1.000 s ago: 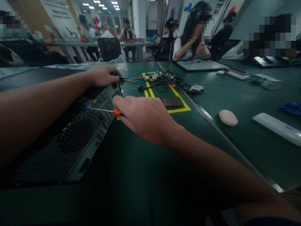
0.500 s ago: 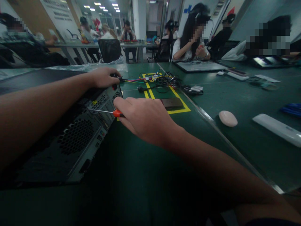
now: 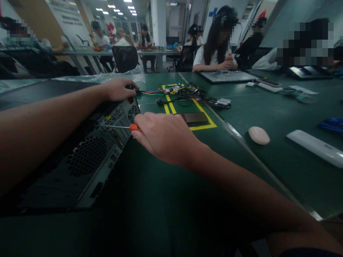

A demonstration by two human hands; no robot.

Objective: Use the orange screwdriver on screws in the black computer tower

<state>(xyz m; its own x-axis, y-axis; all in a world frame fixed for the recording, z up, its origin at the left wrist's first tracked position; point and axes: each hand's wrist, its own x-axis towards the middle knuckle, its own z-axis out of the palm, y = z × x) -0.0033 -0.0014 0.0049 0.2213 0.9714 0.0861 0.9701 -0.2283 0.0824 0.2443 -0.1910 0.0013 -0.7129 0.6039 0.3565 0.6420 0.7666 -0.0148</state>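
Observation:
A desktop computer case (image 3: pixel 88 160) lies on its side on the green table (image 3: pixel 166 200), its rear panel with ports and fan grille facing me. My right hand (image 3: pixel 163 137) is closed round an orange-handled screwdriver (image 3: pixel 133 127), whose thin metal shaft points left against the rear panel. My left hand (image 3: pixel 118 89) rests curled over the far top corner of the case, fingers closed on its edge beside a bundle of coloured wires (image 3: pixel 160 90).
A yellow-taped rectangle (image 3: pixel 203 117) holds a dark flat device (image 3: pixel 194 117) and tangled cables (image 3: pixel 193 92). A pink oval object (image 3: pixel 258 135) and a white bar (image 3: pixel 313 147) lie to the right. Other people sit at the far side and at tables beyond.
My right hand with the screwdriver has shifted slightly right and down. The left hand stays on the case corner. The person across has lowered a hand from the face.

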